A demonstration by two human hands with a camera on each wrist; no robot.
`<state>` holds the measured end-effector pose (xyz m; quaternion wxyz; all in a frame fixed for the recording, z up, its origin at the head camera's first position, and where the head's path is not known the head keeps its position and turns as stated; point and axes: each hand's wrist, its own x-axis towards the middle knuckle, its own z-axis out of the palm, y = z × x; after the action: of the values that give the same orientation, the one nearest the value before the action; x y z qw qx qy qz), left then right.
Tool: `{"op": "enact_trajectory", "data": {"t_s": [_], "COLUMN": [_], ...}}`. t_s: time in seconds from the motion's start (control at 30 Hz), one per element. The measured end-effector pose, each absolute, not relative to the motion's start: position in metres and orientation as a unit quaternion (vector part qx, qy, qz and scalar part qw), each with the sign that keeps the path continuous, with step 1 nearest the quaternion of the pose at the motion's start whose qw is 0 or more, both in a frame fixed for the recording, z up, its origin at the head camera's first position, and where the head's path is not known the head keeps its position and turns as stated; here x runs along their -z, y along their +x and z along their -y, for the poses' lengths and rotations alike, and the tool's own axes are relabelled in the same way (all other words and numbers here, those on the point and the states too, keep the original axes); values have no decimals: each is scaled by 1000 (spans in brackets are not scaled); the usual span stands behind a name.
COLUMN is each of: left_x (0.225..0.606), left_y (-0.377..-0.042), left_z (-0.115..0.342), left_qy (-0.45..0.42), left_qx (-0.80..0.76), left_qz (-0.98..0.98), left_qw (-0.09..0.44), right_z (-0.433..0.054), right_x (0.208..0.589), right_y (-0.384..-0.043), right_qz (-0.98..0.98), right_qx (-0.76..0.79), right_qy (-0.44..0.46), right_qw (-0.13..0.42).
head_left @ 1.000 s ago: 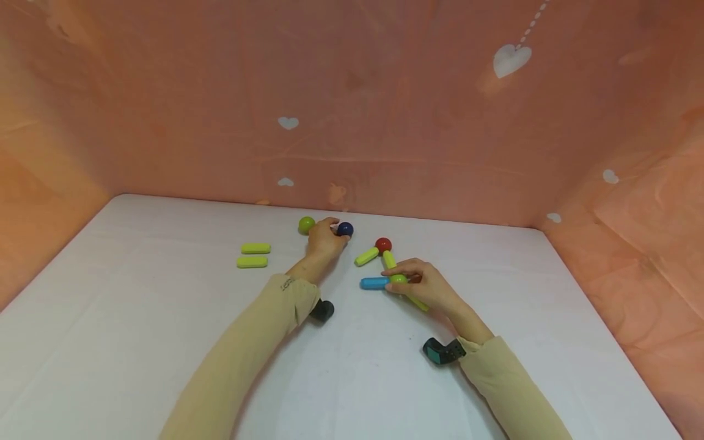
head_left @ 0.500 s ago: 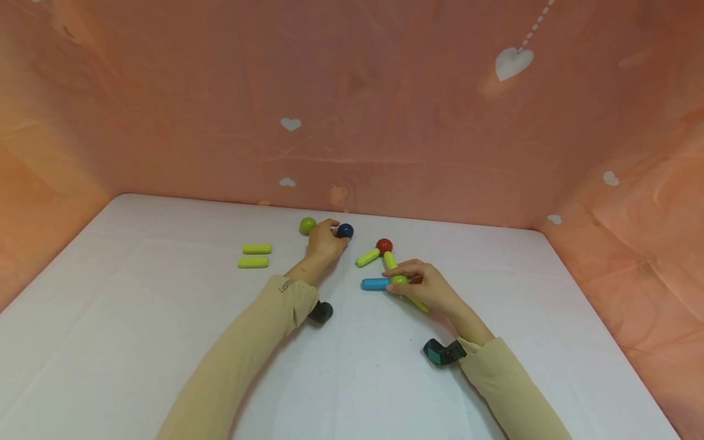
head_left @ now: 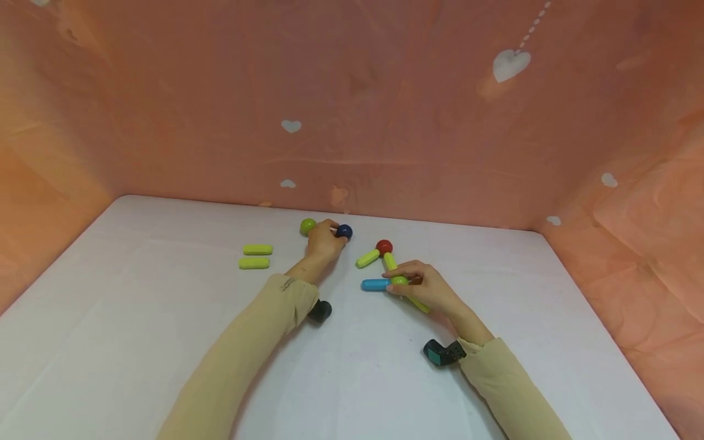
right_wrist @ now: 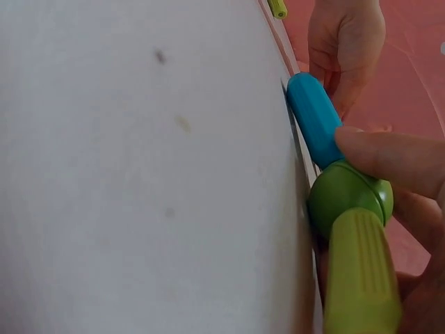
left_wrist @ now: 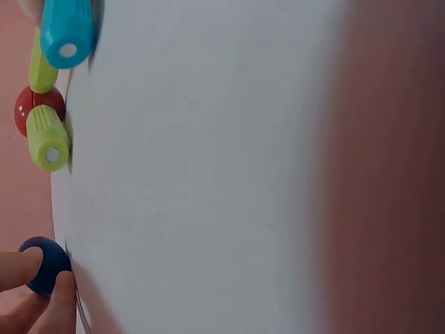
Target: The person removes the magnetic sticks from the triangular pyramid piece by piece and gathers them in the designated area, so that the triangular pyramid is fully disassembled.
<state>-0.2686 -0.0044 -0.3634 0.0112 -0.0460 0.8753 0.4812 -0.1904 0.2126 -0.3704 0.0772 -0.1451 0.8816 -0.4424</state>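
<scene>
At the far side of the table my left hand pinches a dark blue ball between thumb and fingers; in the left wrist view the blue ball sits low by the tabletop. My right hand grips a joined piece around its green ball, thumb near the blue stick. From that ball, one yellow-green stick runs to a red ball, and another yellow-green stick points toward the person. A further yellow-green stick touches the red ball. White round ends show on two sticks in the left wrist view.
Left of the left hand lies a loose green ball. Two yellow-green sticks lie parallel farther left. The white table ends at an orange cloth backdrop with hearts. A dark camera is on the right wrist.
</scene>
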Motion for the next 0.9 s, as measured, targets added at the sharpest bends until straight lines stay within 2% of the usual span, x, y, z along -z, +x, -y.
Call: {"op": "enact_trajectory", "data": {"t_s": [0.37,0.9], "left_x": [362,360], "left_y": [-274,-264], "left_z": [2,2], "left_qy": [-49,-38], "left_qx": [-469,-467], "left_qz": [-882,-883], "left_qw": [-1,-13], "right_z": [-209,-212], "right_x": [372,370], "right_y": [-192,-191], "right_qz": [-885,-886], "right_qx": [438,438], "right_qy": [-136,-130], "right_qw": [81,84]}}
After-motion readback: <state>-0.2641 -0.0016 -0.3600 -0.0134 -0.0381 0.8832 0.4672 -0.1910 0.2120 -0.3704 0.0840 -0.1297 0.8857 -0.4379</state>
